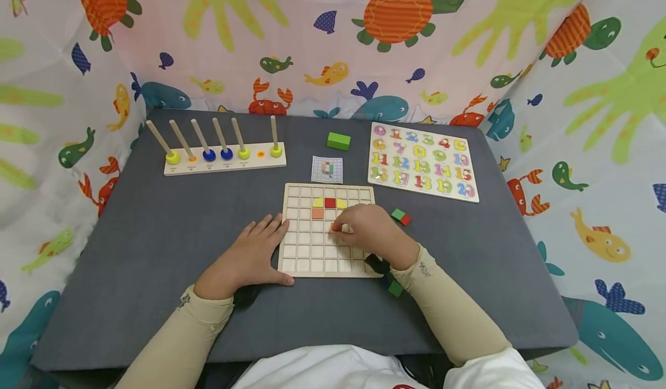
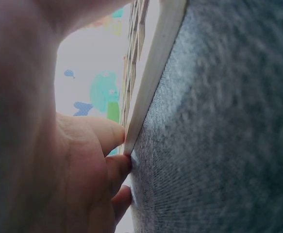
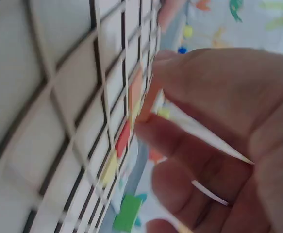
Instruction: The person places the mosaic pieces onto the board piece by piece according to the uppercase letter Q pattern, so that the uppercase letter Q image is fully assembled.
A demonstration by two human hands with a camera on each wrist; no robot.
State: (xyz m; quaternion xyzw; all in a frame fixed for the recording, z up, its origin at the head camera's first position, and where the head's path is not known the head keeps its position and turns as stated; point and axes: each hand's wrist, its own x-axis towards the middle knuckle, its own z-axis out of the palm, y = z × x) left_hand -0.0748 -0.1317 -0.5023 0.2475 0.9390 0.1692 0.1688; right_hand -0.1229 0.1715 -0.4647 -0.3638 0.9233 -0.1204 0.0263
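A wooden grid board (image 1: 304,265) lies on the grey table in the head view. In its upper cells are a red tile (image 1: 330,203), a yellow piece (image 1: 318,203) left of it, another yellow piece (image 1: 341,204) right of it, and an orange tile (image 1: 317,213) below the left yellow one. My right hand (image 1: 377,231) pinches a second orange tile (image 3: 151,101) between thumb and index finger, over the board's middle. The left hand (image 1: 251,257) has its fingers spread, with fingertips against the board's left edge and the thumb near its lower left corner.
Behind the board lies a small pattern card (image 1: 327,170), with a green block (image 1: 339,141) farther back. A pegged stand with rings (image 1: 224,166) is back left; a number puzzle (image 1: 424,162) is back right. Green and red pieces (image 1: 401,217) lie right; another green piece (image 1: 395,288) is by the right forearm.
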